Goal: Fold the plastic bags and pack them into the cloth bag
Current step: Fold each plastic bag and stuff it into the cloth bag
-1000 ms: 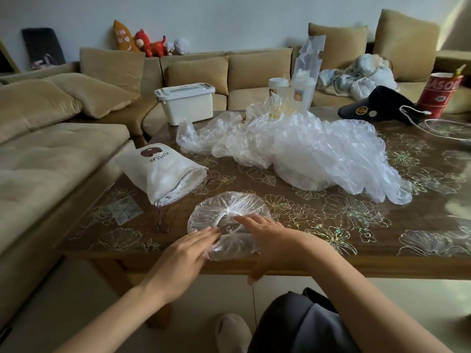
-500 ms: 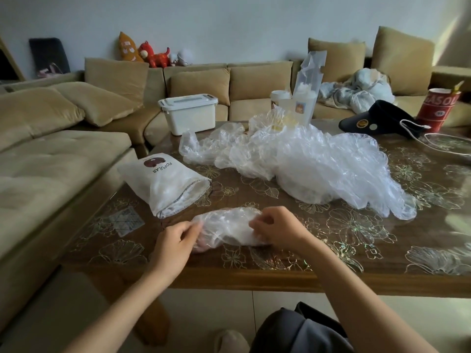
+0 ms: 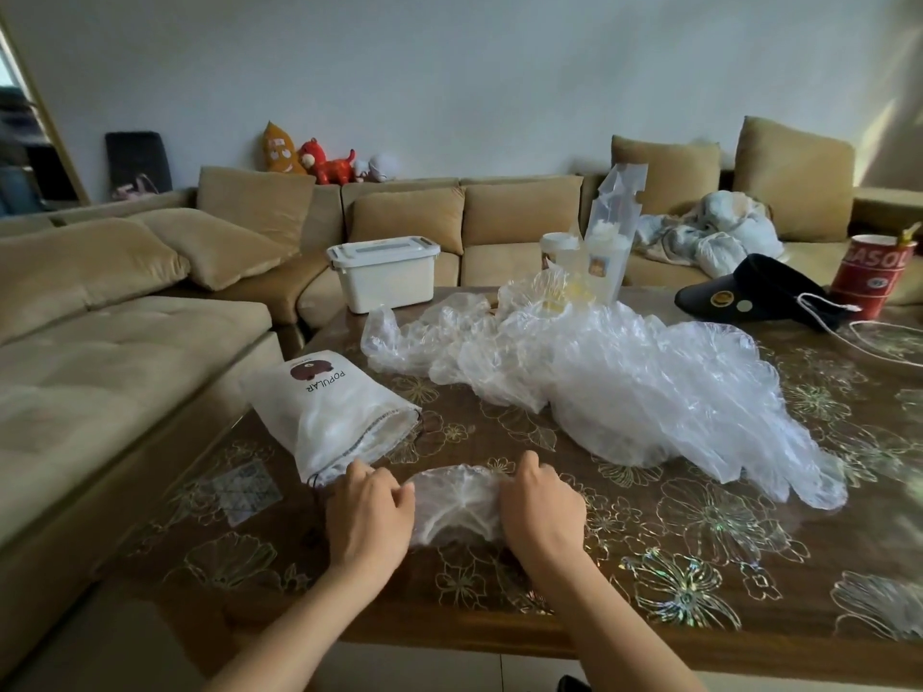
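While both hands work one clear plastic bag close to the near edge of the table, the fold looks only half made. The left hand grips the bag's left end with curled fingers and the right hand grips its right end. The hands sit apart with the film bunched between them.

I judge the next move is to bring the ends together into a smaller packet. It can then slide left into the cloth bag, whose drawstring mouth gapes just beside the left hand.

The heap of unfolded plastic bags waits behind, well apart. Room is tight toward the near edge. The widest working space is the flowered tabletop right of the right hand.
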